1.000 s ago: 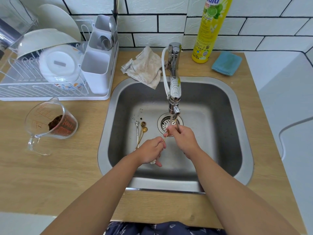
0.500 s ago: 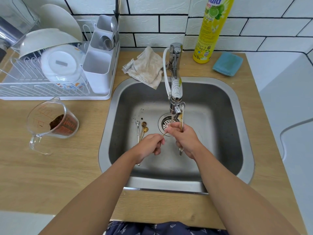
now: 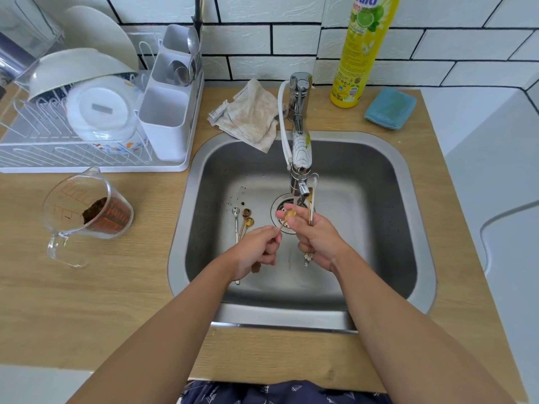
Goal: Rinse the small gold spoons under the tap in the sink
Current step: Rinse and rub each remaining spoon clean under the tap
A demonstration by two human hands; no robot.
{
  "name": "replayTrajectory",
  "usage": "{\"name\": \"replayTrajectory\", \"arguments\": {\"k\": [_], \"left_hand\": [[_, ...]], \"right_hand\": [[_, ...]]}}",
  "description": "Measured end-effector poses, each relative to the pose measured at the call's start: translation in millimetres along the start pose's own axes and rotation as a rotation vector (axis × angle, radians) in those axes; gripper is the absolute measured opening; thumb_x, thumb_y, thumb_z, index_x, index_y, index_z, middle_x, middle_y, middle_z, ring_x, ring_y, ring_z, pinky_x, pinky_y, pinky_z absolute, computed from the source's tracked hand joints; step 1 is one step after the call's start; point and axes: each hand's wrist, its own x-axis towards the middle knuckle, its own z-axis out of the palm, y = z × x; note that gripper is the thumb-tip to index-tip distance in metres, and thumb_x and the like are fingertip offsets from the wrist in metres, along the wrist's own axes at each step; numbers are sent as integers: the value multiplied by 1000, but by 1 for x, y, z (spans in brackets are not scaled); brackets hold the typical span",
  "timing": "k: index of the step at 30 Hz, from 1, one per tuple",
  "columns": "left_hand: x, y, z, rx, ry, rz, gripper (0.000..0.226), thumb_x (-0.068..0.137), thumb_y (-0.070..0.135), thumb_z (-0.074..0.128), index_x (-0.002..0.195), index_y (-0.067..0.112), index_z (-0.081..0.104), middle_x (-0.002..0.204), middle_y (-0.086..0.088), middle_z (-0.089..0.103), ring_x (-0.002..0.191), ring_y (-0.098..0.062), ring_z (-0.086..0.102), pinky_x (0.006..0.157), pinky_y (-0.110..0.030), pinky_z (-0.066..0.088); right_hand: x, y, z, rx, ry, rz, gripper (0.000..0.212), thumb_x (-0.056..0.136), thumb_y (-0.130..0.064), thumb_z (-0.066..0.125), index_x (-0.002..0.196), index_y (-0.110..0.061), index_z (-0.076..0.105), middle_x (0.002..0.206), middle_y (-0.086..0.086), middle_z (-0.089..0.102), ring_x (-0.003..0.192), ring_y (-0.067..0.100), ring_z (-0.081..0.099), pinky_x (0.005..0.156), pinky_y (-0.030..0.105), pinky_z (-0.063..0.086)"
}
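The person stands at a square stainless-steel sink [image 3: 388, 170] set in a light wooden bench. Under the spout of the chrome tap [image 3: 300, 158], above the round drain strainer [image 3: 277, 208], a small gold spoon [image 3: 288, 215] is being rubbed. The left hand [image 3: 258, 247] pinches its thin handle between curled fingers, and the right hand [image 3: 316, 237] has thumb and forefinger closed around its bowl. The right hand also grips a second long-handled spoon with a pale bowl [image 3: 311, 199], held upright just beside the spout, its decorated end poking out below the palm.

Three more small spoons [image 3: 243, 221], one silver and two gold, lie together on the sink floor, left of the drain, with dark specks near their bowls. Whether water is running cannot be told.

To do this step well, the bowl should probably sit directly beneath the outlet, turned so the flow reaches both faces, while the thumb wipes off any residue. Holding two spoons in one hand risks a slip toward the drain, so a firm pinch on the handle seems wise. The three waiting spoons appear still to need rinsing.
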Motion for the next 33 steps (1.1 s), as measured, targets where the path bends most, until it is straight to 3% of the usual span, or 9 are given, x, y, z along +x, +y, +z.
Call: {"name": "replayTrajectory", "arguments": {"k": [4, 7, 9, 13, 20, 23, 25, 29, 33], "left_hand": [[0, -1, -1, -29, -67, 2, 29, 105, 33, 38, 83, 17, 48, 59, 5, 29, 50, -14, 26, 64, -28, 39], [2, -6, 1, 103, -86, 0, 29, 108, 31, 36, 88, 13, 48, 60, 5, 43, 54, -13, 35, 60, -26, 39], [2, -9, 0, 141, -58, -17, 30, 108, 31, 35, 89, 12, 49, 63, 2, 50, 52, -13, 43, 56, -25, 42], [7, -11, 2, 187, 9, -11, 30, 107, 32, 34, 93, 15, 54, 73, -1, 64, 54, -17, 55, 53, -25, 44], [45, 22, 24, 482, 180, 279, 23, 106, 31, 42, 101, 19, 60, 80, 7, 67, 57, 1, 59, 56, -10, 42], [53, 22, 23, 654, 139, 313, 23, 105, 32, 42, 93, 22, 59, 79, 8, 67, 65, -6, 61, 68, -20, 47], [49, 9, 14, 623, 111, 301, 23, 105, 28, 44, 90, 21, 61, 78, 8, 66, 68, -10, 61, 72, -27, 49], [40, -11, 8, 274, 89, 219, 20, 104, 18, 48, 96, 19, 66, 73, 2, 68, 56, -10, 62, 54, -19, 48], [38, -6, 15, 259, 185, 159, 27, 103, 29, 46, 86, 17, 62, 60, 9, 57, 50, -9, 51, 48, -19, 42]], "right_hand": [[-2, 1, 5, -85, 168, -53, 10, 91, -15, 78, 91, -13, 67, 72, -4, 69, 39, 1, 33, 37, 17, 28], [-1, 5, 5, -252, 258, -122, 20, 100, -23, 67, 93, -5, 70, 80, -3, 80, 42, -4, 54, 43, 8, 39], [-1, 5, 6, -313, 238, -114, 27, 105, -27, 59, 100, -5, 74, 78, -12, 79, 46, -8, 56, 45, 5, 39], [-1, 5, 8, -302, 167, -131, 16, 103, -16, 62, 98, -16, 77, 83, -16, 79, 52, -11, 59, 47, 5, 41], [5, -3, -8, -97, 526, -259, 6, 92, -12, 74, 86, -13, 74, 73, -10, 78, 64, -6, 67, 59, 6, 47], [6, -10, -15, -7, 659, -329, 16, 91, -8, 71, 77, -14, 74, 75, -6, 79, 67, -4, 69, 64, 7, 47], [7, -15, -23, 50, 762, -355, 17, 90, -7, 70, 76, -14, 75, 75, -7, 79, 66, -4, 68, 69, 10, 47], [9, -13, -20, 65, 806, -353, 15, 88, -6, 69, 76, -12, 76, 78, -3, 79, 79, 2, 73, 76, 11, 49], [10, -10, -18, 81, 836, -274, 8, 85, -16, 72, 87, -10, 78, 76, -7, 75, 64, 7, 61, 73, 28, 44]]}}
